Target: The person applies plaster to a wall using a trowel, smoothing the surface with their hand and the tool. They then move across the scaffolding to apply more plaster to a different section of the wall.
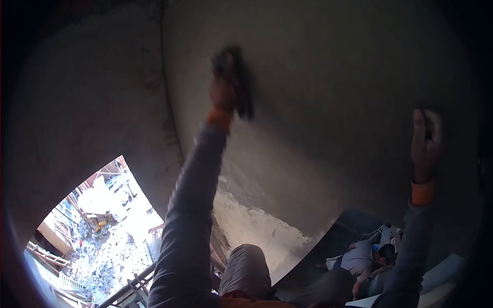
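My left hand [223,92], in an orange cuff, is raised to the plastered wall [303,123]. Its fingers wrap around a dark, flat plastering trowel [244,92], blurred by motion and seen nearly edge-on, close to the wall. Farther right, my right hand [427,143] is lifted in front of the shaded part of the same surface. One finger points up and the others bend loosely, with a gap between them and nothing visible inside.
At lower left, a bright opening [102,226] looks down on rubble and poles outside. My bent knee [246,267] shows at the bottom. Below on the right, another person [359,259] bends forward. A dark seam [167,87] divides the wall surfaces.
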Demonstrator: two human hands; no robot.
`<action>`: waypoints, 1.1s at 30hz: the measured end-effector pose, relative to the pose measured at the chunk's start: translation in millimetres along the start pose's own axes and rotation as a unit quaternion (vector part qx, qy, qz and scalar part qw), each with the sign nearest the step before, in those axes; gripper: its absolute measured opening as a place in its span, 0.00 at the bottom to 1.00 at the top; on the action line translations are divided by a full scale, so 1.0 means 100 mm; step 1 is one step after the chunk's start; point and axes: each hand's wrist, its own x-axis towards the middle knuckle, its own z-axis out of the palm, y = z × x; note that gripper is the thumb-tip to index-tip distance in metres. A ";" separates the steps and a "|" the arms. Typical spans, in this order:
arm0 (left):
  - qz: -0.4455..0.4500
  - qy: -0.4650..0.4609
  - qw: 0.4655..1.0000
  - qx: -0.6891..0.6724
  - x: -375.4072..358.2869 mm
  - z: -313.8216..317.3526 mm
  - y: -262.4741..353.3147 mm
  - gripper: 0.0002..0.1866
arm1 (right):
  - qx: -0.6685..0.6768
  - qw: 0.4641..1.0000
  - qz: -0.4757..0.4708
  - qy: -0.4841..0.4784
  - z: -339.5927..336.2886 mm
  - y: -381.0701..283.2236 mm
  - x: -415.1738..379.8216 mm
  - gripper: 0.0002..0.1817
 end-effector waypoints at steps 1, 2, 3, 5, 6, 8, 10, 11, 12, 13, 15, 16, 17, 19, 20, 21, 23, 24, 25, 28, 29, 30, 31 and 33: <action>-0.039 0.044 0.997 0.059 0.33 0.09 -0.21 0.26 | -0.002 1.000 0.004 -0.003 0.00 0.00 0.01 0.08; -0.095 0.003 0.994 0.050 0.55 0.03 -0.04 0.26 | -0.005 1.000 0.006 -0.007 -0.02 -0.01 0.03 0.08; -0.147 -0.037 0.988 0.040 0.78 -0.02 0.22 0.26 | -0.004 1.000 0.000 -0.006 -0.03 -0.02 0.04 0.08; -0.073 -0.060 0.996 0.003 0.66 0.06 0.93 0.29 | -0.004 1.000 -0.014 0.003 -0.02 -0.09 0.07 0.08; -0.008 -0.051 0.999 0.006 0.39 0.10 1.35 0.31 | 0.006 1.000 -0.007 0.006 -0.02 -0.10 0.06 0.08; 0.100 -0.139 0.984 0.049 -0.15 -0.10 2.13 0.30 | 0.019 1.000 0.004 0.011 -0.01 -0.09 0.04 0.09; 0.190 -0.181 0.964 0.050 -0.30 -0.09 2.22 0.31 | -0.006 0.999 -0.024 0.032 0.01 -0.06 0.01 0.09; 0.213 -0.178 0.959 0.055 -0.24 -0.07 2.01 0.31 | -0.018 0.998 -0.041 0.042 0.00 -0.04 0.03 0.09; 0.241 -0.176 0.952 0.062 -0.10 -0.04 1.79 0.31 | -0.003 0.998 -0.043 0.034 -0.03 -0.01 0.05 0.10; 0.185 -0.160 0.958 0.153 0.21 -0.01 1.62 0.31 | 0.014 0.999 -0.043 0.026 -0.04 0.01 0.05 0.10; 0.059 -0.077 0.995 0.036 1.00 0.04 1.25 0.32 | 0.035 0.999 -0.039 0.016 -0.04 0.02 0.03 0.10; 0.007 -0.085 0.995 0.046 1.31 0.05 1.29 0.33 | 0.038 0.998 -0.038 0.014 -0.05 0.01 0.03 0.10; -0.044 -0.091 0.993 0.056 1.48 0.04 1.34 0.34 | 0.040 0.998 -0.040 0.015 -0.05 0.01 0.05 0.09; 0.027 -0.028 0.998 0.049 1.18 0.22 1.49 0.33 | 0.060 0.997 -0.039 0.021 -0.04 0.00 0.07 0.09; 0.066 0.003 0.997 0.047 0.98 0.26 1.62 0.33 | 0.072 0.996 -0.036 0.027 -0.02 -0.01 0.05 0.09; 0.075 -0.063 0.994 0.041 0.65 0.10 1.90 0.33 | 0.087 0.995 -0.035 0.026 -0.02 -0.02 0.05 0.09; 0.091 -0.140 0.985 0.044 0.38 -0.06 2.05 0.33 | 0.115 0.992 -0.036 0.022 -0.06 -0.04 0.08 0.08; 0.101 -0.151 0.982 0.051 0.40 -0.09 1.95 0.33 | 0.112 0.993 -0.033 0.019 -0.07 -0.04 0.07 0.08; 0.110 -0.160 0.979 0.058 0.45 -0.12 1.87 0.33 | 0.107 0.994 -0.031 0.017 -0.09 -0.03 0.06 0.09; 0.077 -0.117 0.987 0.073 1.43 0.01 1.62 0.31 | 0.109 0.993 -0.019 0.032 -0.07 0.00 0.06 0.09; 0.076 -0.118 0.988 0.071 1.61 0.02 1.55 0.30 | 0.114 0.993 -0.011 0.038 -0.05 -0.01 0.05 0.09; 0.055 -0.108 0.991 0.063 1.57 0.02 1.55 0.29 | 0.111 0.993 -0.012 0.031 -0.05 -0.02 0.05 0.09; 0.039 -0.096 0.993 0.054 1.54 0.06 1.58 0.29 | 0.107 0.994 -0.015 0.029 -0.06 0.00 0.06 0.09; 0.021 -0.085 0.996 0.013 1.26 0.16 1.69 0.29 | 0.108 0.993 -0.019 0.034 -0.08 0.01 0.04 0.10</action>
